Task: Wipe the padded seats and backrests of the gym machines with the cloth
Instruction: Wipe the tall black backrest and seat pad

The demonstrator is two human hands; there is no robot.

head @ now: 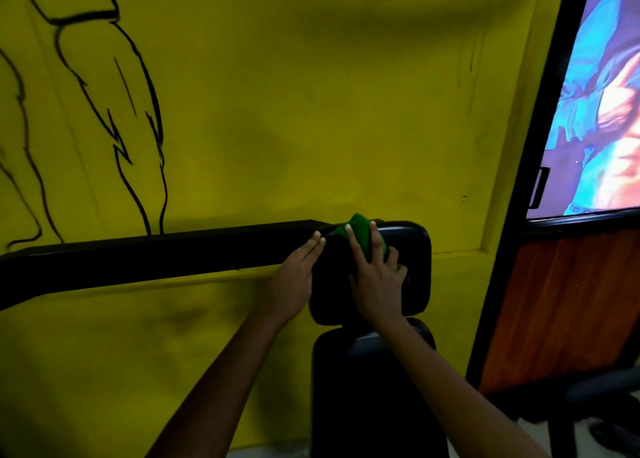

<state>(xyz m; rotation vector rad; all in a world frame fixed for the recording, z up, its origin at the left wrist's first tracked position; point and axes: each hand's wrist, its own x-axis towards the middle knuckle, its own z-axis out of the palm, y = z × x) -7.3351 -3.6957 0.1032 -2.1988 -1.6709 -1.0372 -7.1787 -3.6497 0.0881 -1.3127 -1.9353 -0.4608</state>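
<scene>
We're in a dim room, and the yellow wall [311, 111] reads murky, with soft dark patches of shadow across it. The brightest thing we see is the picture panel [602, 111] at right, washed out to near white in places. The black pad [412, 267] loses nearly all detail, just a faint sheen on top. Everything's slightly soft, and straight edges bow toward the frame's sides.

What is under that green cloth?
The cloth lies on the black upper pad, pressed flat by the right hand. The pad surface beneath cloth and hand is covered. The left hand rests on the pad's left edge.
</scene>
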